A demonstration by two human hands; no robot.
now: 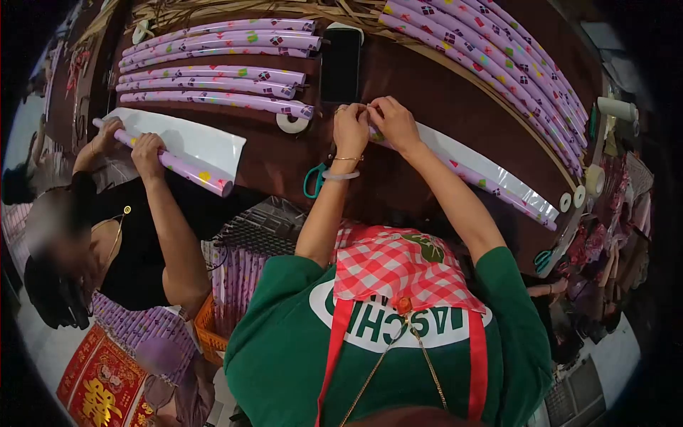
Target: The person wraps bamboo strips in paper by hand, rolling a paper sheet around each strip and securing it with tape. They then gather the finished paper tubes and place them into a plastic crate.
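A sheet of purple patterned wrapping paper (473,161), white on its inner side, slants across the table before me, with a rolled lower edge. At its upper left end my left hand (351,133) is closed, fingers bent down at the paper. Close beside it, my right hand (395,125) pinches the same end between thumb and fingers. My fingertips almost meet; what lies between them is partly hidden. Teal-handled scissors (313,181) rest by my left wrist. A black phone (341,65) lies just beyond my hands, with a white tape roll (292,124) left of them.
Finished paper rolls (220,75) lie at the far left, and more long rolls (498,64) at the far right. On my left a co-worker's hands (148,155) hold another roll (188,174). Tape rolls (595,178) and other scissors (543,260) sit near the right edge.
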